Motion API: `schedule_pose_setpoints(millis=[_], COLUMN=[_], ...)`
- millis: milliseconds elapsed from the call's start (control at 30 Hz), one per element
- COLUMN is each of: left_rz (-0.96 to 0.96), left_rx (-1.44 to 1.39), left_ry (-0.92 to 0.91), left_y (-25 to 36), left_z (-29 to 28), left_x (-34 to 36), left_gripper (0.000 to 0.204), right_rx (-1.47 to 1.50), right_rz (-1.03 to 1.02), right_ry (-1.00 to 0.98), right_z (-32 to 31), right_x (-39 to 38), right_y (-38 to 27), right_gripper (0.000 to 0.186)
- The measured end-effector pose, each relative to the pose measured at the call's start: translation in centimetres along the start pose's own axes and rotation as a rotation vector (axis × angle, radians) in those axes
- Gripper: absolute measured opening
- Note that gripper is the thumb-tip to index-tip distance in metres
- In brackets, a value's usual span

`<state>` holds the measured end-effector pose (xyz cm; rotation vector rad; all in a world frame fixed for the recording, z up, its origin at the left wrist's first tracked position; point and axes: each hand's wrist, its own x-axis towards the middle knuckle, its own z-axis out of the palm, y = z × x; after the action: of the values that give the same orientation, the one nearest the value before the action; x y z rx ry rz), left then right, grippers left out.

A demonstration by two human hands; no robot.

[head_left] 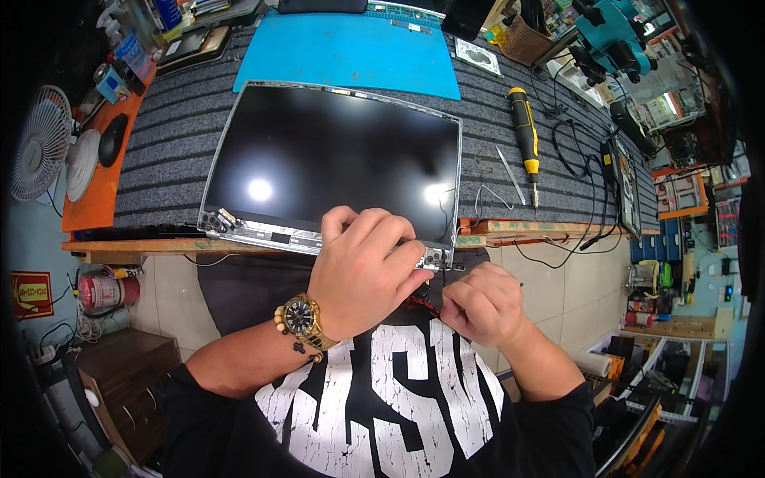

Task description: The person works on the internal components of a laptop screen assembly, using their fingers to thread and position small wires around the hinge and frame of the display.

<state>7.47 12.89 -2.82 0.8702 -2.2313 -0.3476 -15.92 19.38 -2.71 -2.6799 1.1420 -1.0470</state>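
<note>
black shirt (pixel 381 406): large cracked white letters (pixel 470 414) | red wall sign (pixel 30 295): gold characters (pixel 32 288)

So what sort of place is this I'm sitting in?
Probably an electronics repair shop: a laptop screen with its frame exposed, a black-and-yellow screwdriver on the bench, and what looks like a teal microscope.

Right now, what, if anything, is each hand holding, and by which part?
The left hand is at the screen panel's lower edge, near its right corner; whether it grips cannot be told. The right hand is curled, any contents hidden.
</note>
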Motion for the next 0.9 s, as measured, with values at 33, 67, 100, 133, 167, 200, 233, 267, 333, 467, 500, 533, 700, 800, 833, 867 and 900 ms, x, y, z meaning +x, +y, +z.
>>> schedule_pose_setpoints(millis=[33, 67, 100, 133, 167, 200, 233, 267, 333, 467, 500, 533, 700, 800, 833, 867, 900], left_rz=[0.002, 0.003, 0.003, 0.004, 0.004, 0.005, 0.006, 0.007, 0.010, 0.008, 0.009, 0.010, 0.007, 0.004, 0.003, 0.005, 0.015], left_rx=[-0.001, -0.001, -0.002, -0.003, -0.003, -0.001, 0.001, 0.000, 0.005, 0.002, 0.002, 0.002, -0.006, -0.007, -0.006, -0.007, -0.006], left_ry=[0.000, -0.001, -0.003, -0.006, -0.006, -0.006, -0.005, -0.005, 0.002, 0.001, 0.006, 0.010, 0.018, 0.022, 0.021, 0.021, 0.028], left_y=[0.0, 0.0, 0.0, 0.0, 0.0, 0.0, 0.0, 0.0, 0.0, -0.2, -0.2, -0.2, -0.2, -0.1, -0.2, -0.2, -0.2], left_z=[0.0, 0.0, 0.0, 0.0, 0.0, 0.0, 0.0, 0.0, 0.1, 0.2, 0.2, 0.2, 0.4, 0.4, 0.4, 0.4, 0.5], left_x=[0.0, 0.0, 0.0, 0.0, 0.0, 0.0, 0.0, 0.0, 0.1, 0.1, 0.2, 0.2, 0.3, 0.3, 0.3, 0.4, 0.4], left_gripper=[0.033, 0.033, 0.033, 0.033, 0.033, 0.033, 0.034, 0.034, 0.034, 0.034, 0.034, 0.034, 0.033, 0.032, 0.032, 0.032, 0.031], right_rx=[-0.001, -0.002, -0.003, -0.005, -0.004, -0.004, -0.004, -0.008, -0.011, -0.007, -0.004, -0.005, -0.006, -0.023, -0.023, -0.023, -0.023], right_rz=[0.001, -0.001, -0.002, -0.001, 0.000, 0.001, 0.001, 0.001, 0.003, 0.000, 0.001, 0.001, 0.001, -0.013, -0.014, -0.014, -0.014], right_ry=[0.001, 0.003, 0.005, 0.006, 0.003, 0.000, 0.001, -0.004, -0.008, -0.020, -0.027, -0.026, -0.036, -0.037, -0.036, -0.037, -0.037], right_z=[0.0, 0.0, 0.0, -0.1, -0.2, -0.3, -0.4, -0.4, -0.5, -0.7, -0.7, -0.8, -1.0, -0.9, -0.9, -1.0, -1.1], right_x=[0.0, -0.1, -0.1, -0.1, -0.1, 0.0, 0.0, 0.0, 0.1, 0.0, 0.0, 0.0, -0.1, -0.4, -0.4, -0.3, -0.3], right_y=[0.0, 0.0, 0.0, -0.1, -0.2, -0.3, -0.4, -0.5, -0.5, -0.6, -0.6, -0.7, -0.9, -1.0, -1.0, -1.2, -1.3], right_gripper=[0.032, 0.032, 0.031, 0.031, 0.031, 0.031, 0.031, 0.031, 0.031, 0.031, 0.032, 0.032, 0.031, 0.031, 0.031, 0.031, 0.031])
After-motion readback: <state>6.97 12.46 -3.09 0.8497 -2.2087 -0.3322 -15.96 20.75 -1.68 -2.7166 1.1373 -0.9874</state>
